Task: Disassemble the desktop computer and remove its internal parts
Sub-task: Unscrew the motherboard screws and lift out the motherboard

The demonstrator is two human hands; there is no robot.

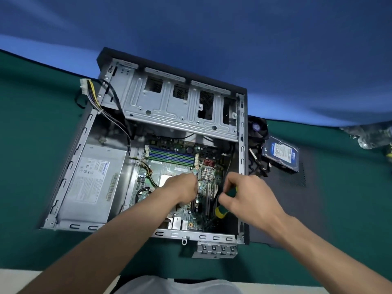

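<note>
1. The desktop computer (148, 145) lay on its side on the green table (31, 124), right in front of me, with its cover off. It was a big grey metal box with sharp-looking edges. I guessed it was heavy and stiff, so I would hold it by the metal frame and not by the thin lips.

2. The power supply (93, 183) sat in the left part of the box. It was a silver block with a white label. I thought it would be heavy, so both hands under it would be best.

3. The motherboard (182, 166) lay flat on the floor of the box. It was green, with blue and green slots and many tiny parts. I guessed it was light, thin and easy to break, so I would lift it by its edges.

4. The hard drive (281, 154) was already out, on the table to the right of the box.

5. My left hand (180, 187) was curled down on the board, but I cannot tell if it held anything.

6. My right hand (250, 198) gripped the screwdriver (226, 201), green and yellow, over the board.
</note>
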